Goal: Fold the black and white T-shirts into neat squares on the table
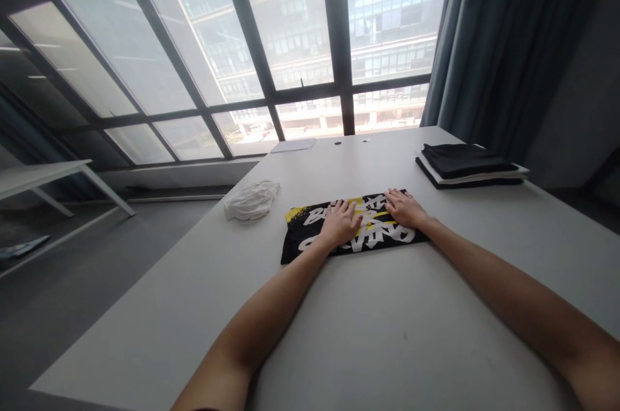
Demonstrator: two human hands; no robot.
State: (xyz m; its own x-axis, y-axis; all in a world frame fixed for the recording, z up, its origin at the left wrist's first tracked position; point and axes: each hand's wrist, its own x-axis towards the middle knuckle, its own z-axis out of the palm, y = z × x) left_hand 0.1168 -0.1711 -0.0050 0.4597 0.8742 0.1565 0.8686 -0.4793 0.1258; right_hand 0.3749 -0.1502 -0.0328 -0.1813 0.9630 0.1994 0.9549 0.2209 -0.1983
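Note:
A folded black garment (310, 236) with white lettering and yellow splashes lies flat on the white table (349, 320). On the middle of its printed face rests my left hand (340, 222), palm down with the fingers spread. My right hand (405, 209) lies flat near the garment's right end, fingers stretched toward the far edge. Neither hand grips the cloth. Parts of the lettering are hidden beneath the hands.
To the left sits a crumpled white cloth (252, 200). A stack of folded black and white garments (467, 165) stands at the right. Some paper (293, 145) and a small dark disc (338, 143) lie by the far edge, before the windows. Another table (43, 172) stands at far left.

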